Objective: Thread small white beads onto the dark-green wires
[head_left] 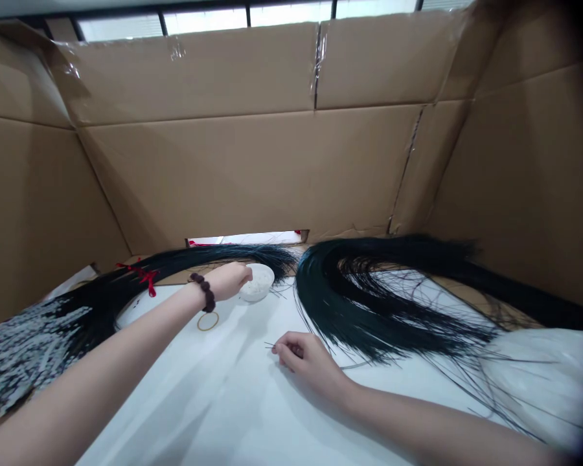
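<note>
My left hand (230,279), with a dark bead bracelet (204,291) on its wrist, reaches to the rim of a small white bowl (258,282) of white bits, fingers curled down at it; what they hold is hidden. My right hand (301,356) rests on the white table sheet (233,388), fingers pinched on a few thin dark strands that stick out to the left. A big curved bundle of dark green-black strands (369,291) lies just right of that hand. A second dark bundle (184,262), tied with a red ribbon (143,275), lies behind my left arm.
Cardboard walls (252,162) enclose the table at the back and both sides. A rubber band ring (208,321) lies beside my left wrist. Strands with white tips (24,349) pile up at the far left. Loose strands spread over white plastic (539,369) at the right.
</note>
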Motion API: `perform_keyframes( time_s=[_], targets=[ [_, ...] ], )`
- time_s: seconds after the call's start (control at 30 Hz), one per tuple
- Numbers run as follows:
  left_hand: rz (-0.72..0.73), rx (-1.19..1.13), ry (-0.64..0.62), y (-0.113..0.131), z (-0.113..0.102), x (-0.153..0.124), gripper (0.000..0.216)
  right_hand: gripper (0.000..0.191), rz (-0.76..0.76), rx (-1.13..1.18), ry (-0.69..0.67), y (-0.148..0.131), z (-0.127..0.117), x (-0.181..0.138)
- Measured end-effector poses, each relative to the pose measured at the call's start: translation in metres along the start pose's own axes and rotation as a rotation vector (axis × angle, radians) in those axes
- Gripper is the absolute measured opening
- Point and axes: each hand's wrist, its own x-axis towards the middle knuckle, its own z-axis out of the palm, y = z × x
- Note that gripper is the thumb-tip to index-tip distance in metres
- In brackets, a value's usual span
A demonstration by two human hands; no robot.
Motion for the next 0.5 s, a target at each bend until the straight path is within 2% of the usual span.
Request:
perform_keyframes(
  time_s=[0.13,0.23,0.33,0.5],
  targets=[
    [-0.012,0.155,-0.229,-0.014,0.018,0.025,0.021,0.019,0.001,0.018,-0.025,0.001,0.001,0.000],
    [-0.051,0.239,-0.341,-0.018,0.026,0.037,0.026,0.017,0.007,0.024,-0.034,0.003,0.002,0.000],
    [-0.086,0.286,-0.395,-0.020,0.034,0.044,0.027,0.017,0.007,0.020,-0.042,0.004,0.002,0.001],
    [-0.115,0.304,-0.400,-0.028,0.043,0.049,0.028,0.017,-0.004,0.006,-0.046,0.003,0.002,0.002]
  ],
)
